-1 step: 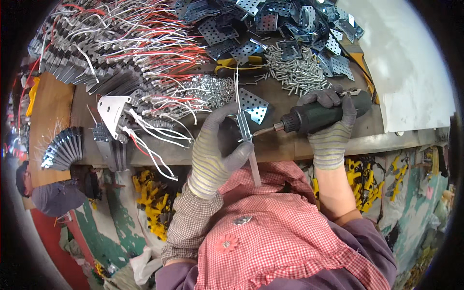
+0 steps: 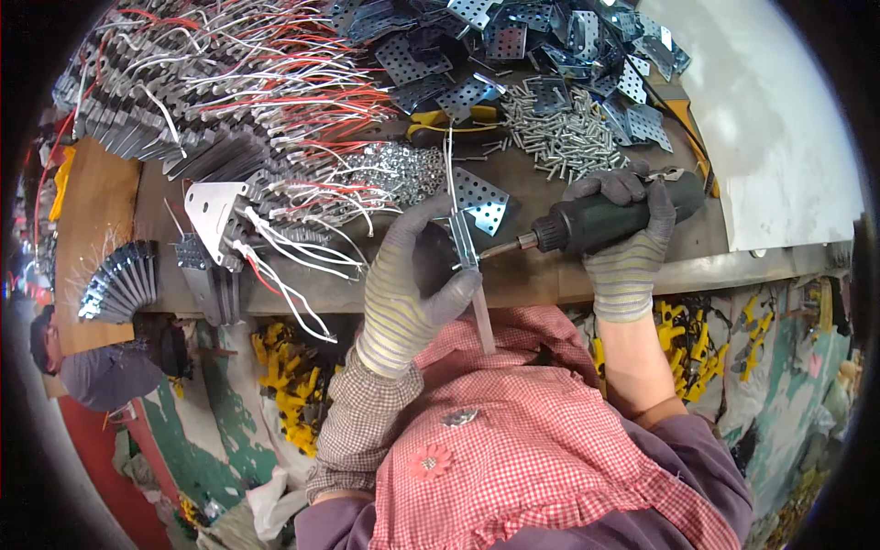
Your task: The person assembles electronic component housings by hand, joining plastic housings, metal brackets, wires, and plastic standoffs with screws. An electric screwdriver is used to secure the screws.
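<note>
In a striped glove, my left hand pinches a narrow metal bracket assembly upright at the table's front edge. White wires rise from its top, and a flat pale strip extends below it. My right hand, gloved too, wraps round a dark power screwdriver lying level. The tip of its bit meets the right side of the bracket; the exact contact point is too small to make out. Just behind the bracket lies a loose perforated plate.
Grey parts with red and white wires are heaped at the back left. Beyond my hands lie nuts, screws, yellow-handled pliers and perforated brackets. A fanned stack of metal pieces sits left; a white sheet covers the right.
</note>
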`<state>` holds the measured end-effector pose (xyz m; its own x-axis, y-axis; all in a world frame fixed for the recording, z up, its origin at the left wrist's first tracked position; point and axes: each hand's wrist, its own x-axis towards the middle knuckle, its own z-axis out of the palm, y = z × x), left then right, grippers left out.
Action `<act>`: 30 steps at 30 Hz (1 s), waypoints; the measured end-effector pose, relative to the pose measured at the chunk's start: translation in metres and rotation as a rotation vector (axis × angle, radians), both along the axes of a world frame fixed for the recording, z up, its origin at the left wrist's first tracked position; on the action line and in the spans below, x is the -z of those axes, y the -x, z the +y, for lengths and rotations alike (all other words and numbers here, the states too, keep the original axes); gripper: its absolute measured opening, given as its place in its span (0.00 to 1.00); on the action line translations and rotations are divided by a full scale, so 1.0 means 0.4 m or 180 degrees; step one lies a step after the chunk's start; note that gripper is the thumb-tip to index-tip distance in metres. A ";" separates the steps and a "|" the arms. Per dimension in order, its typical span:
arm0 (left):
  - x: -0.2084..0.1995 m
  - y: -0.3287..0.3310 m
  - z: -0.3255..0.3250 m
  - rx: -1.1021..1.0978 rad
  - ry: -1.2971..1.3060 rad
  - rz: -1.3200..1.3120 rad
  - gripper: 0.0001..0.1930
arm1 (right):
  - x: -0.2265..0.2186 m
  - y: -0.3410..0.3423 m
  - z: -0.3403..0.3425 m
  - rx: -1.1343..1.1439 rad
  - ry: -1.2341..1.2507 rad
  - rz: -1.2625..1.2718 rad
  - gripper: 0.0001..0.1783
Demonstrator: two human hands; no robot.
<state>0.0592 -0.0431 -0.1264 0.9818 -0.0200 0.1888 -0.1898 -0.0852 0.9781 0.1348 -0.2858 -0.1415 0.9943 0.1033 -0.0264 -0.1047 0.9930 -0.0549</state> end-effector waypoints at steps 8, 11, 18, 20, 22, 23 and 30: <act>-0.028 0.000 -0.006 -0.0049 -0.0065 0.0254 0.41 | 0.008 0.003 0.002 0.0062 0.0031 -0.0028 0.15; -0.003 0.007 -0.001 -0.0233 -0.0138 0.0244 0.44 | 0.014 0.002 0.003 0.0095 0.0129 -0.0071 0.16; 0.043 0.073 0.042 -0.0852 -0.0614 -0.0740 0.35 | 0.006 0.003 0.008 0.0139 0.0269 -0.0059 0.23; 0.014 0.068 0.086 -0.1020 -0.2776 -0.0758 0.24 | 0.010 -0.001 0.005 0.0128 0.0291 -0.0086 0.23; 0.026 0.037 0.100 -0.1029 -0.3176 -0.0851 0.26 | 0.012 0.000 0.003 0.0096 0.0305 -0.0132 0.23; 0.027 0.024 0.106 -0.1050 -0.3575 -0.0948 0.28 | 0.011 0.001 0.003 0.0093 0.0256 -0.0114 0.24; 0.000 0.030 0.104 -0.0515 -0.3709 -0.0736 0.34 | 0.013 0.004 0.003 0.0145 0.0348 -0.0095 0.24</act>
<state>0.0470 -0.0016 -0.1263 0.9339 -0.1756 0.3115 -0.2564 -0.9360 0.2411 0.1331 -0.2845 -0.1465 0.9984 0.0562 -0.0055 -0.0564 0.9846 -0.1656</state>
